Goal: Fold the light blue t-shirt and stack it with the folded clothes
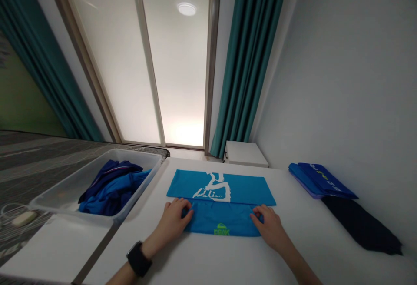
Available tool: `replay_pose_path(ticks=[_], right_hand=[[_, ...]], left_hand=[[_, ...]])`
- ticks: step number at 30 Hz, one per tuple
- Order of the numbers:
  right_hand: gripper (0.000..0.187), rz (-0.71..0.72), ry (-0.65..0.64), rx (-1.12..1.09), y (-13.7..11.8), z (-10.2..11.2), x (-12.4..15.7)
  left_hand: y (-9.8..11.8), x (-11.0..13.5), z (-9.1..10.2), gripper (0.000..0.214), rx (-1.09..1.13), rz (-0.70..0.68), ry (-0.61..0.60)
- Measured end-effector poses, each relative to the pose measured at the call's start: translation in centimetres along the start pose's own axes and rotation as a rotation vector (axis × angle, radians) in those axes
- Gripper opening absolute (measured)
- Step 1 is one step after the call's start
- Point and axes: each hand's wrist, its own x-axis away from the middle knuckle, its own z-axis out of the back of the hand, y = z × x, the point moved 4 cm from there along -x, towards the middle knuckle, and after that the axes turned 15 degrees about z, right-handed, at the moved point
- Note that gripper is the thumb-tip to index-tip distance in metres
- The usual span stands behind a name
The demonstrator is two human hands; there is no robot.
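A bright blue T-shirt (247, 185) lies folded on the white table in front of me. Its far panel carries a white brush-style print with the word "Dalian". The nearer, narrower flap shows a green PEAK logo. My left hand (176, 219), with a black watch on the wrist, has its fingers curled on the flap's left edge. At the opposite edge, my right hand (267, 225) pinches the cloth between thumb and fingers. The fingertips of both hands are partly hidden against the fabric.
Left of the table surface (208, 261) stands a clear plastic bin (153, 158) holding crumpled blue and navy clothes (114, 187). Folded blue garments (322, 180) and a dark folded garment (361, 226) lie along the right wall. A white cabinet (246, 154) stands beyond the table.
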Motion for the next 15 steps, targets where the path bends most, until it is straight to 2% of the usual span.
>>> replay_pose_path(ticks=[5,9,13,15], right_hand=[[0.029,-0.001,-0.006,-0.293,-0.2,1.3,3.1],[0.023,0.09,-0.039,-0.44,-0.6,2.0,6.7],[0.03,0.209,-0.082,-0.469,-0.8,2.3,8.8],[0.035,0.198,-0.058,-0.428,-0.5,2.4,8.9]], left_hand=[[-1.0,2.4,0.2,0.018,0.23,-0.039,-0.085],[-1.9,5.3,0.5,0.014,0.309,-0.186,-0.17],[-2.2,7.1,1.1,0.02,0.3,-0.335,-0.25],[-2.3,6.9,1.3,0.027,0.253,-0.337,-0.211]])
